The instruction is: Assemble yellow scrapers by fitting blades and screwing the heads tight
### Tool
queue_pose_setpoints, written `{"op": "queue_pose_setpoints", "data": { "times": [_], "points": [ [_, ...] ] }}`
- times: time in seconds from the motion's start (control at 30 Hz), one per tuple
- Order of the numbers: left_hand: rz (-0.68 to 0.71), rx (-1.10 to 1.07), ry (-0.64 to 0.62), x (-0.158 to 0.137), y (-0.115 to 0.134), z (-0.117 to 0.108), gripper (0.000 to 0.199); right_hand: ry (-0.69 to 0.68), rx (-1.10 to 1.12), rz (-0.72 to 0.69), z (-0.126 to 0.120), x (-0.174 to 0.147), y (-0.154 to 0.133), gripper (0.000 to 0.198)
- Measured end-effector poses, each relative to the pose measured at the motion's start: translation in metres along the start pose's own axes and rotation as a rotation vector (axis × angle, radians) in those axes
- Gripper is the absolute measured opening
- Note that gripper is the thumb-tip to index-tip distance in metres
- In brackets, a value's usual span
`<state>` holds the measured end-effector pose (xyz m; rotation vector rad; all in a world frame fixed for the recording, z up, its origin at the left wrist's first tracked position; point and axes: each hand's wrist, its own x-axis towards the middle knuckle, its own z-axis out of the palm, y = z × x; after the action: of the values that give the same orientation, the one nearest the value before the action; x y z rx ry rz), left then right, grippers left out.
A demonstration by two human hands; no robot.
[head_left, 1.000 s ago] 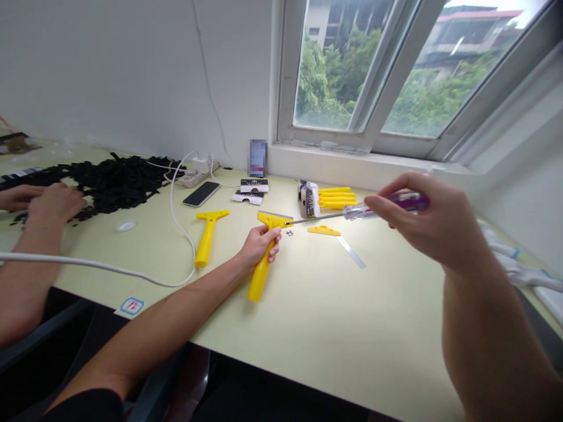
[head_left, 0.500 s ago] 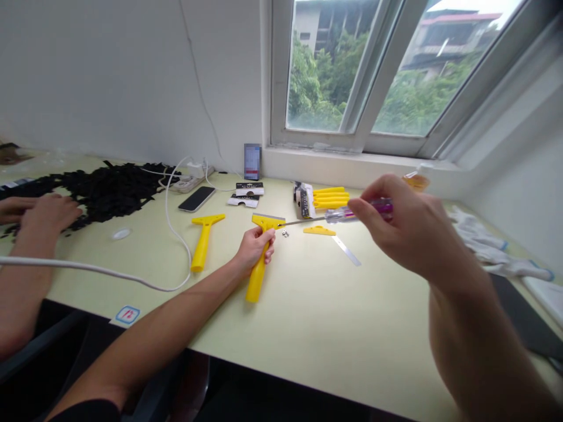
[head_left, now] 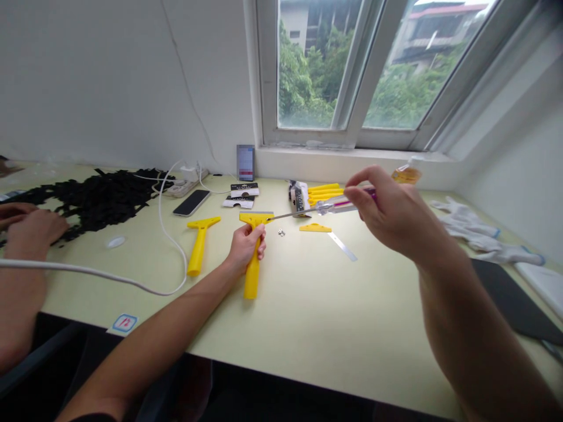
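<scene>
My left hand (head_left: 247,246) is wrapped round the neck of a yellow scraper (head_left: 251,282), whose wide head carries a metal blade along its top edge. In my right hand (head_left: 387,214) is a screwdriver (head_left: 328,207) with a clear and purple handle. Its shaft slants left, and the tip meets the right side of the scraper's head. Small screws or nuts (head_left: 281,232) lie just right of my left hand. Beyond them are a yellow blade cover plate (head_left: 315,227) and a loose metal blade (head_left: 343,247). A second yellow scraper (head_left: 200,246) rests to the left.
Several yellow handles (head_left: 325,193) lie in a pack near the window. A phone (head_left: 192,203), a white cable (head_left: 172,288) and a heap of black strips (head_left: 109,196) occupy the left, where another person's hands (head_left: 33,228) work. White gloves (head_left: 470,231) lie at right.
The scraper in my left hand now stands more upright, and the screwdriver has shifted left along with it. The whole view has also moved slightly. Both hands keep their hold.
</scene>
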<state>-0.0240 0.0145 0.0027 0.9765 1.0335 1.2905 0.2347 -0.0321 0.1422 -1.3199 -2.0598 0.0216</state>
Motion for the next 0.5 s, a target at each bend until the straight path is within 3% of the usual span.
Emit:
{"op": "queue_pose_setpoints", "data": {
  "times": [0.13,0.27,0.4,0.5],
  "points": [
    [0.026,-0.013,0.037,0.0,0.002,0.0,0.033,-0.052,-0.006,-0.081,0.002,0.0009,-0.002,0.044],
    [0.025,-0.012,0.031,-0.0004,0.0008,0.0003,0.033,0.028,-0.102,0.043,0.0036,0.0019,-0.003,0.041],
    [0.005,-0.003,0.033,-0.001,-0.001,0.0012,0.035,-0.069,-0.007,-0.059,0.0025,0.0029,0.0023,0.051],
    [0.006,0.009,0.019,-0.0017,-0.0014,0.0022,0.035,0.003,0.009,0.006,0.0019,0.0032,0.0046,0.043]
  ]
}}
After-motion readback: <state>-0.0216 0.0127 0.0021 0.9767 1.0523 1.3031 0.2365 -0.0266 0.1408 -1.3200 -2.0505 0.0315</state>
